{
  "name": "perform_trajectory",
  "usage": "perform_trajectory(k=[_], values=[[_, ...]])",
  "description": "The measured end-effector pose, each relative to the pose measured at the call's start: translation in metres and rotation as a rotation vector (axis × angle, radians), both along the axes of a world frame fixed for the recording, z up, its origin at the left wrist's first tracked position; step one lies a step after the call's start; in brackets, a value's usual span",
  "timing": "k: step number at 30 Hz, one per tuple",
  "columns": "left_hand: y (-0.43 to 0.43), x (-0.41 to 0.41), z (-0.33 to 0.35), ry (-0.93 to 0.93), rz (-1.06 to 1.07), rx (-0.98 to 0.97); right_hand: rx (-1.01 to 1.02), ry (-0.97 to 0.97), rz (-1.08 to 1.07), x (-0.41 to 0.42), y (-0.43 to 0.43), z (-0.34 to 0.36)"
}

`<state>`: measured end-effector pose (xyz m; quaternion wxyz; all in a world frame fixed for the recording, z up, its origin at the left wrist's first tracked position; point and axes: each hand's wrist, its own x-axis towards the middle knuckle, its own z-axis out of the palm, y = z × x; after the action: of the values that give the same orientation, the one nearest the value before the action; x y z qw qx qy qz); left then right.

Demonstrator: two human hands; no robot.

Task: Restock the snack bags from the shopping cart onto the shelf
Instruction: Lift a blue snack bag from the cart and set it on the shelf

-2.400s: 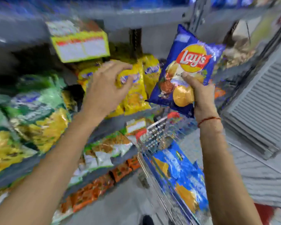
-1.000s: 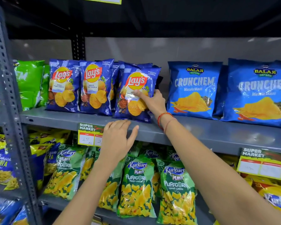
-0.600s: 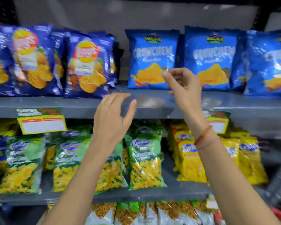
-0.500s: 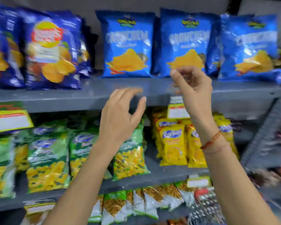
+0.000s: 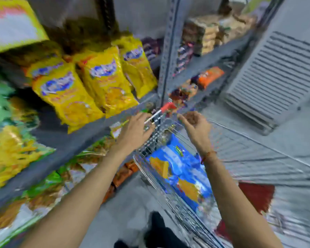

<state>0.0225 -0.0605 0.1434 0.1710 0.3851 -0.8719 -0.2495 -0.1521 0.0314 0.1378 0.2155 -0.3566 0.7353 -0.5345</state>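
Note:
The view is blurred by motion. A wire shopping cart (image 5: 170, 196) with a red-tipped handle stands at lower centre, and blue snack bags (image 5: 182, 170) lie inside it. My left hand (image 5: 135, 129) hovers over the cart's near-left rim, fingers spread and holding nothing. My right hand (image 5: 195, 127) hangs above the cart basket, fingers loosely curled and holding nothing. The grey shelf (image 5: 75, 142) on the left carries yellow snack bags (image 5: 89, 83).
Green and yellow bags (image 5: 5, 145) fill the shelf at far left, with more packs on the lower tiers. A grey upright post (image 5: 168, 51) splits the racks. A louvred grey panel (image 5: 276, 81) stands at right. A dark shoe (image 5: 157, 230) shows on the floor.
My view swung down and right from the upper shelf to the cart. My right hand let go of the Lay's bag on the shelf, and both empty hands came down over the cart.

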Motion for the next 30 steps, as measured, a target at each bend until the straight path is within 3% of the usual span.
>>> perform_trajectory(k=[8, 13, 22, 27, 30], values=[[-0.003, -0.06, -0.112, -0.354, -0.094, 0.323, 0.572, -0.421, -0.174, -0.05, 0.056, -0.194], [-0.019, -0.088, -0.162, -0.528, -0.049, 0.477, 0.675, -0.7, -0.267, -0.03, 0.071, -0.254], [-0.056, -0.124, -0.263, -0.677, 0.062, 0.581, 0.531, -1.061, -0.386, -0.017, 0.045, -0.299], [-0.076, -0.119, -0.341, -0.672, 0.066, 0.965, 0.287, -1.06, -0.473, -0.018, 0.02, -0.334], [-0.081, -0.112, -0.363, -0.608, 0.061, 1.036, 0.249, -1.043, -0.571, -0.017, 0.011, -0.334]])
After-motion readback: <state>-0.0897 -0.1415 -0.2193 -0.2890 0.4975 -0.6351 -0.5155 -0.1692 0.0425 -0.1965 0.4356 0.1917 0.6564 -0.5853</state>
